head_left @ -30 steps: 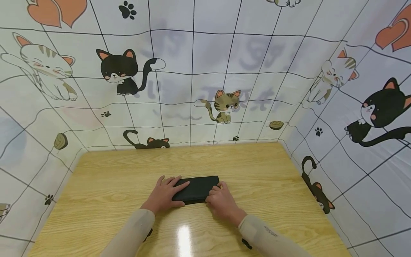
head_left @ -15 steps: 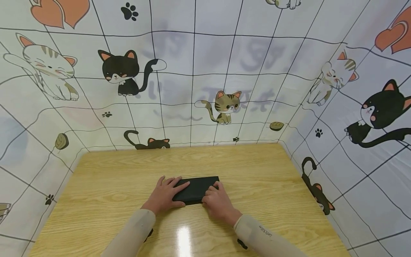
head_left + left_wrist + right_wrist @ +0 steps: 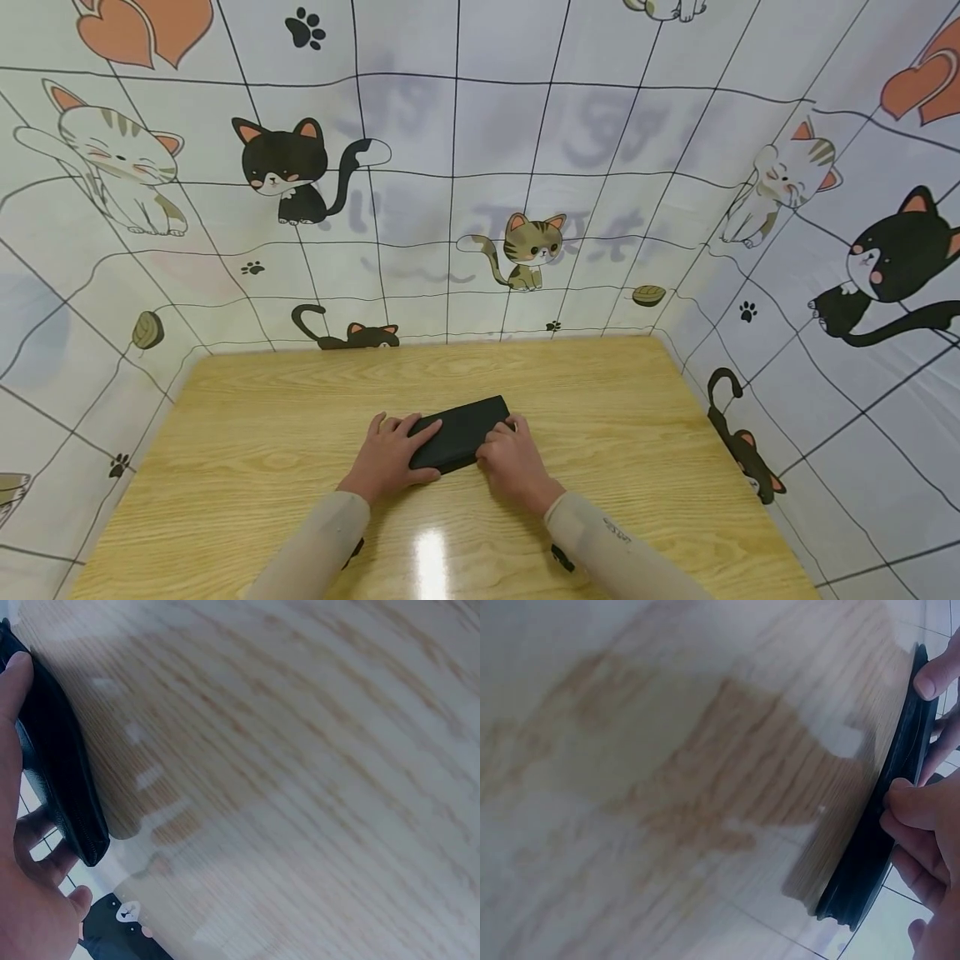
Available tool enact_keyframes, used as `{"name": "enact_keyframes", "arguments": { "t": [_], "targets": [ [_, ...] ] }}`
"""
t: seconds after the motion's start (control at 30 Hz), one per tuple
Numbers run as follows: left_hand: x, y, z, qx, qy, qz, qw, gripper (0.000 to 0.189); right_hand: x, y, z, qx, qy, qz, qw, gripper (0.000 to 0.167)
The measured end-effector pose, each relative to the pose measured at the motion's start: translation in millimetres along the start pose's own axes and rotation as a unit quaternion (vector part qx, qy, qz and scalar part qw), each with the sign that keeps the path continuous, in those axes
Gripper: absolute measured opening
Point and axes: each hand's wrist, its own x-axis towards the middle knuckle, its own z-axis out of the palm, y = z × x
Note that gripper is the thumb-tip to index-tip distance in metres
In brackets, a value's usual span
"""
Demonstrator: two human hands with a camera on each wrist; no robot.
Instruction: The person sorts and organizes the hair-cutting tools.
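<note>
A flat black wallet, long and with what looks like a zip along its edge, is held between both hands over the wooden table. My left hand grips its left end, thumb at the near edge and fingers spread over the top. At the right end, my right hand has curled fingers and pinches the near edge. The right wrist view shows that thumb and forefinger closed on the wallet's edge. In the left wrist view the wallet's side faces the camera. What lies under the fingers is hidden.
The pale wooden table reaches to a cat-patterned sheet hung behind and along both sides. A bright light reflection lies on the tabletop near the front.
My right hand slid slightly left along the near edge. The wallet has since turned, its right end now farther back and its left end shifted slightly right, with both hands still on it.
</note>
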Motion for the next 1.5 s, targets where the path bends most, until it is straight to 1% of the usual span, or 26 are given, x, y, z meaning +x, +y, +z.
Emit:
{"name": "enact_keyframes", "arguments": {
  "t": [0.2,0.3,0.5,0.67,0.8,0.9,1.0,1.1,1.23,1.33,1.5],
  "targets": [
    [0.3,-0.5,-0.4,0.004,0.004,-0.002,1.0,0.079,1.1,-1,3,-0.008,0.022,-0.009,0.9997,0.007],
    [-0.2,-1.8,0.1,0.002,0.008,0.001,1.0,0.079,1.4,-4,4,-0.012,0.026,-0.014,0.9995,0.007],
    [-2.9,-5.1,1.7,-0.011,0.015,0.009,0.9998,0.078,3.4,-13,4,-0.014,0.027,-0.021,0.9993,0.008],
    [-4.2,-5.2,-1.4,-0.016,0.019,0.008,0.9997,0.077,5.7,-16,6,-0.011,0.025,-0.016,0.9995,0.009],
    [-3.1,-3.6,-4.0,-0.012,0.007,-0.005,0.9999,0.069,6.8,-13,6,-0.004,0.021,-0.002,0.9998,0.007],
    [-1.8,-2.6,-4.6,0.001,-0.004,-0.017,0.9998,0.06,7.9,-8,6,-0.001,0.023,0.006,0.9997,0.007],
    [-1.6,-1.5,-5.1,0.011,-0.004,-0.02,0.9997,0.055,9.7,-1,8,0.001,0.03,0.007,0.9995,0.005],
    [-2.2,-0.1,-4.6,0.022,0.012,-0.011,0.9996,0.049,12.6,6,8,0.001,0.03,0.011,0.9995,0.005],
    [-3.1,3.5,-1.2,0.038,0.043,0.006,0.9983,0.043,19.1,15,7,-0.001,0.023,0.022,0.9995,0.006],
    [-3.4,8.1,2.2,0.038,0.06,0.021,0.9973,0.04,25.6,22,7,-0.009,0.019,0.029,0.9994,0.006],
    [-5.0,16.8,5.2,0.032,0.066,0.047,0.9962,0.039,37.2,33,9,-0.034,0.014,0.031,0.9988,0.006]
  ]
}}
